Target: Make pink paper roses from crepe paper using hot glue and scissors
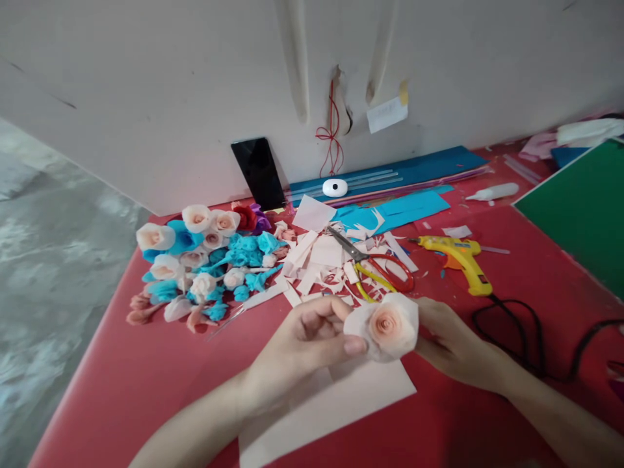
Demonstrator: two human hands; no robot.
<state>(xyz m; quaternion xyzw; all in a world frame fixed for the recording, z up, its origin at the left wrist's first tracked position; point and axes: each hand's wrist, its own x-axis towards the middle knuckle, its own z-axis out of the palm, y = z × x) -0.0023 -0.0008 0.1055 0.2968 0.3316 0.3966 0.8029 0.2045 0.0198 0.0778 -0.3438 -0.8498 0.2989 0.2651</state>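
A pale peach paper flower (387, 325) with a tightly rolled centre is held up between my two hands. My left hand (312, 338) pinches its left petal, thumb in front and fingers curled behind. At the flower's right side is my right hand (446, 341), closed, its fingertips hidden behind the petals. Under the hands lies a white paper sheet (331, 416). Just beyond the flower, scissors (368, 257) with red and yellow handles rest on pale paper scraps (316, 257).
Finished paper flowers (195, 260) in peach, blue and red are heaped at the left. A yellow glue gun (455, 257) with a black cord lies at the right, near a green board (585, 208). A phone (258, 172) leans on the wall beside a white case (335, 188).
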